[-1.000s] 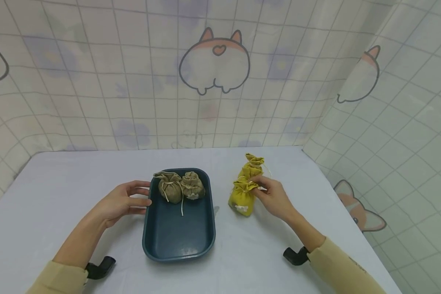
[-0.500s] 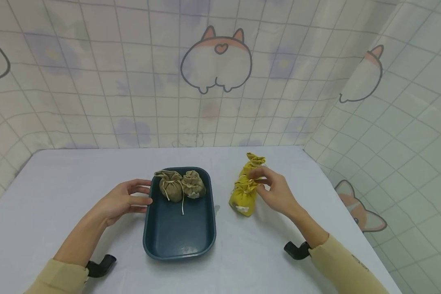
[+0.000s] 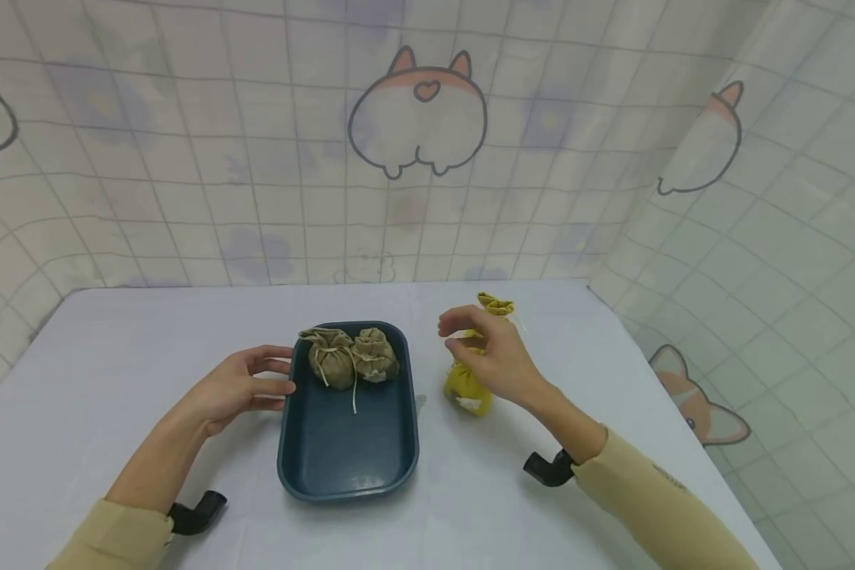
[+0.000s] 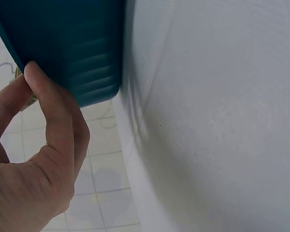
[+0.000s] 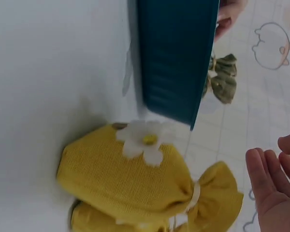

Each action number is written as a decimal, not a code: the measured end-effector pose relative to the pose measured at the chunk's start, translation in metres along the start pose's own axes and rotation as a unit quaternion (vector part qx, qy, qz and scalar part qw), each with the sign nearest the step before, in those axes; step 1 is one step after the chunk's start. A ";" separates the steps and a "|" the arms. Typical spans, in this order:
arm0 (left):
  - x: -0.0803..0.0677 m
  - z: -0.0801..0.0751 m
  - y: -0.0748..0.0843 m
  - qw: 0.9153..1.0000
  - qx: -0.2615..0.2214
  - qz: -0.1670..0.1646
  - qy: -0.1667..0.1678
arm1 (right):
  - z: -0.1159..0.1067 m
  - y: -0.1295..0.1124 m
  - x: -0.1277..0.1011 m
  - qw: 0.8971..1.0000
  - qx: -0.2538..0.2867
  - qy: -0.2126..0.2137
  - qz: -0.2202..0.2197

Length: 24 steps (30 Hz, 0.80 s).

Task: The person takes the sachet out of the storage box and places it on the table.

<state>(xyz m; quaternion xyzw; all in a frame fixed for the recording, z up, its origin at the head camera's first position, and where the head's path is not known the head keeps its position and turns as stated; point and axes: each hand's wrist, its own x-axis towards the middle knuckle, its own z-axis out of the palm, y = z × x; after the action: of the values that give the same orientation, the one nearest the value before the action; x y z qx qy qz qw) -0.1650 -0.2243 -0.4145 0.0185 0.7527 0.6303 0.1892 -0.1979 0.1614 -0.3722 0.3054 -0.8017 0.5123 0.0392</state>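
Note:
My left hand [image 3: 245, 385] pinches the left rim of a dark teal tray [image 3: 349, 459]; the left wrist view shows thumb and fingers on either side of the tray's edge [image 4: 82, 53]. Two olive-brown drawstring pouches [image 3: 332, 366] sit side by side at the tray's far end. Right of the tray, yellow drawstring pouches stand in a row, a front one [image 3: 468, 392] and a back one [image 3: 495, 304]. My right hand [image 3: 499, 356] hovers over them, holding nothing, and hides the middle. In the right wrist view, a yellow pouch [image 5: 125, 174] bears a white flower, apart from my fingers [image 5: 261, 176].
A white cloth covers the table [image 3: 484, 491]. Behind and to the right hangs a checked curtain [image 3: 271, 190] with cartoon dog prints. Black wrist mounts [image 3: 198, 513] are worn on both arms.
My right hand has left the tied necks of the yellow pouches and moved up and leftward, toward the tray. The left hand, tray and olive-brown pouches stay in place.

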 end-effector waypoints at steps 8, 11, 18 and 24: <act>0.002 -0.001 0.000 1.000 0.004 -0.002 0.003 | 0.021 -0.005 0.013 0.997 -0.018 -0.069 0.028; 0.002 -0.002 0.000 1.000 0.005 -0.002 0.004 | 0.030 -0.003 0.018 0.995 -0.033 -0.092 0.032; 0.002 -0.003 0.001 1.000 -0.002 -0.002 -0.005 | 0.049 -0.001 0.027 0.992 -0.043 -0.115 0.038; -0.001 -0.001 0.001 1.000 -0.008 -0.001 -0.006 | 0.060 0.003 0.033 0.989 -0.083 -0.116 0.033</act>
<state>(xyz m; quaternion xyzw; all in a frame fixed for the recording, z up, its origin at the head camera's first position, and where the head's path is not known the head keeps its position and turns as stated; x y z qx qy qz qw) -0.1643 -0.2250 -0.4128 0.0198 0.7466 0.6359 0.1946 -0.2106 0.0963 -0.3905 0.3319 -0.8500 0.4064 -0.0460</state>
